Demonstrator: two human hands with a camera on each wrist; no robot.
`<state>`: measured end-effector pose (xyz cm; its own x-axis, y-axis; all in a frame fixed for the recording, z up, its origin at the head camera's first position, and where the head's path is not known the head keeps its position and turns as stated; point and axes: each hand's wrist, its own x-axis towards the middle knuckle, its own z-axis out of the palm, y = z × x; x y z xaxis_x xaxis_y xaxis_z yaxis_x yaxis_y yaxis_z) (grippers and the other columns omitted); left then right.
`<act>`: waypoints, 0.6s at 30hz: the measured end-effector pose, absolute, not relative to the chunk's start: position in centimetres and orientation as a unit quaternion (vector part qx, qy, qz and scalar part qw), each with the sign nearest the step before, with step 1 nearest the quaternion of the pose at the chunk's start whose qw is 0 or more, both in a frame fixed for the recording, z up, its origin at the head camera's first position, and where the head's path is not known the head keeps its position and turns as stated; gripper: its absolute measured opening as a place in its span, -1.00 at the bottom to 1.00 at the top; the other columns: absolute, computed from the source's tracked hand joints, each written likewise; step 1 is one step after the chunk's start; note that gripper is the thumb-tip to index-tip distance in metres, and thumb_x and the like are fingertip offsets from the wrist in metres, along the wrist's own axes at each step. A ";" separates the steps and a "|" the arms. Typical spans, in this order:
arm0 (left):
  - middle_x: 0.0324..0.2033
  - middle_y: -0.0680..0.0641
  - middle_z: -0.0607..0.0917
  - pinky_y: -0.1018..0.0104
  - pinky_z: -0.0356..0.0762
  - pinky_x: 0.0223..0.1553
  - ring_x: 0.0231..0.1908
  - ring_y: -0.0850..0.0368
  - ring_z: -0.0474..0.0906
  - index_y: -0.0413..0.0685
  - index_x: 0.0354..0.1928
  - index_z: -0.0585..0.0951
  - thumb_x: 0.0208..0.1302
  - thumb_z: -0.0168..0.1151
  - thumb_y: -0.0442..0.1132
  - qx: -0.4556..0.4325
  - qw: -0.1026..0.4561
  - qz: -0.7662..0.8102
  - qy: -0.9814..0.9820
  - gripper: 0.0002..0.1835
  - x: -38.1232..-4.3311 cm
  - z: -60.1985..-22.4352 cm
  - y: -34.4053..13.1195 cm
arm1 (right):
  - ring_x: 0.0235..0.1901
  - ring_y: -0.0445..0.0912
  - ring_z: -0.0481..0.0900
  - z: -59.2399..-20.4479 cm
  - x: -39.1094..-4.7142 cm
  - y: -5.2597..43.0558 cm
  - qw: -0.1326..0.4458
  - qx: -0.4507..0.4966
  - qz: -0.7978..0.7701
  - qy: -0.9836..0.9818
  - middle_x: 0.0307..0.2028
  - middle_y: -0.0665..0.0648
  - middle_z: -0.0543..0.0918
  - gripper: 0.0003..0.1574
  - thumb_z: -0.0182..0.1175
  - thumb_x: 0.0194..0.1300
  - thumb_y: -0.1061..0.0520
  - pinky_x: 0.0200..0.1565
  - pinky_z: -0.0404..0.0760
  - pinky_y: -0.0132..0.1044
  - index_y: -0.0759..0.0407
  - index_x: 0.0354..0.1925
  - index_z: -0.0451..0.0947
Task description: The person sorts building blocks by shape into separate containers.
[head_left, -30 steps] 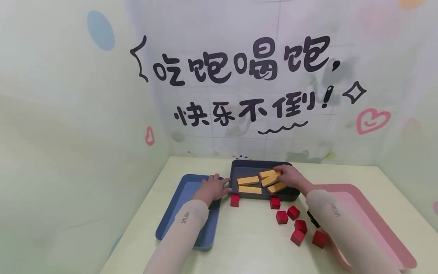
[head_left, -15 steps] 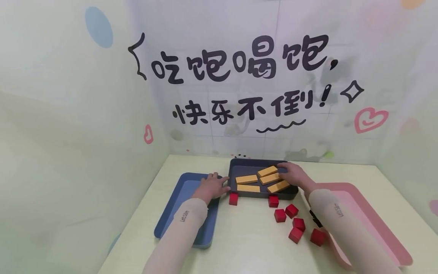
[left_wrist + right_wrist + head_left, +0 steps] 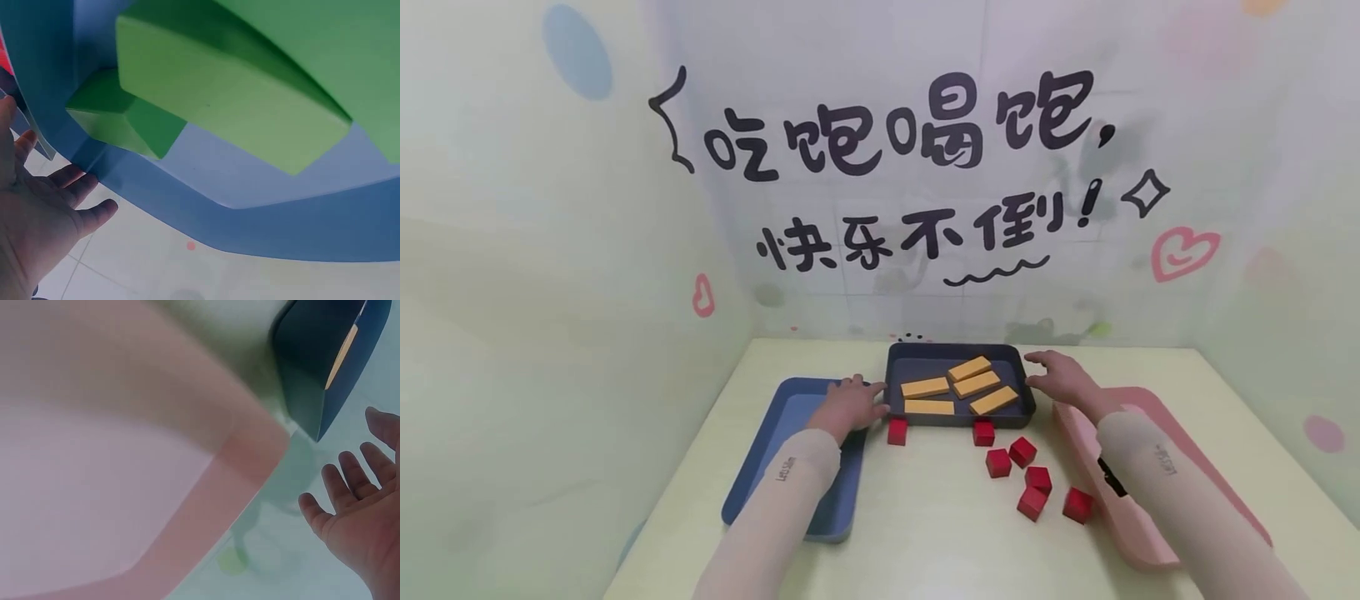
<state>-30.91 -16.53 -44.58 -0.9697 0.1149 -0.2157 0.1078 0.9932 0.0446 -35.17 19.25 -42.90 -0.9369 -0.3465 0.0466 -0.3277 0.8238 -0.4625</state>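
Several yellow-orange rectangular blocks (image 3: 977, 383) lie flat in the dark navy tray (image 3: 955, 421) at the back of the table. Just right of that tray, my right hand (image 3: 1063, 377) hovers with its fingers spread and nothing in them; the right wrist view shows the same bare palm. At the tray's left end, my left hand (image 3: 848, 405) reaches over the far corner of the blue tray (image 3: 752, 467), fingers extended. Green blocks (image 3: 231, 81) lie inside the blue tray in the left wrist view, hidden by the left arm in the head view.
Several red cubes (image 3: 998, 462) sit on the table in front of the navy tray and towards the right. A pink tray (image 3: 1187, 467) stands at the right, partly under my right forearm. Behind the table rises a wall (image 3: 887, 317) with black lettering.
My right hand has drawn away from the yellow-orange blocks to the right, out of the navy tray. One block there was straightened. My left hand stays by the tray's left end.
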 end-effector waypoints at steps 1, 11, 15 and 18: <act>0.24 -0.21 0.24 -0.19 0.05 0.14 0.20 -0.19 0.16 0.29 0.30 0.26 0.25 -0.06 0.22 0.058 0.109 0.013 0.992 -0.41 -31.0 -44.6 -16.5 | 0.04 0.31 0.35 -42.9 -35.0 19.7 0.018 -0.175 -0.236 0.956 0.07 0.43 0.41 -0.39 0.14 0.19 0.14 0.00 0.34 0.15 0.41 0.16 0.32; 0.12 -0.18 0.37 -0.21 0.13 0.08 0.09 -0.15 0.29 0.10 0.19 0.42 0.22 0.05 0.13 0.056 0.090 0.007 0.994 -0.47 -30.7 -43.8 -16.9 | 0.08 0.35 0.28 -42.4 -33.0 24.8 0.033 -0.136 -0.254 0.957 0.13 0.46 0.32 -0.32 0.16 0.19 0.11 0.00 0.32 0.19 0.39 0.21 0.26; 0.17 -0.22 0.33 -0.24 0.09 0.10 0.14 -0.19 0.24 0.09 0.23 0.37 0.23 0.02 0.19 0.065 0.085 -0.003 0.994 -0.41 -30.6 -43.9 -17.4 | 0.10 0.35 0.25 -42.1 -31.8 27.5 0.025 -0.126 -0.246 0.961 0.14 0.47 0.31 -0.27 0.15 0.21 0.02 0.02 0.27 0.21 0.40 0.22 0.24; 0.19 -0.24 0.31 -0.27 0.05 0.10 0.16 -0.22 0.21 0.09 0.25 0.34 0.23 0.03 0.18 0.071 0.085 0.005 0.994 -0.40 -30.3 -44.0 -17.7 | 0.10 0.36 0.25 -42.1 -30.7 29.9 0.018 -0.128 -0.242 0.962 0.14 0.49 0.29 -0.25 0.14 0.21 0.01 0.02 0.26 0.21 0.42 0.22 0.22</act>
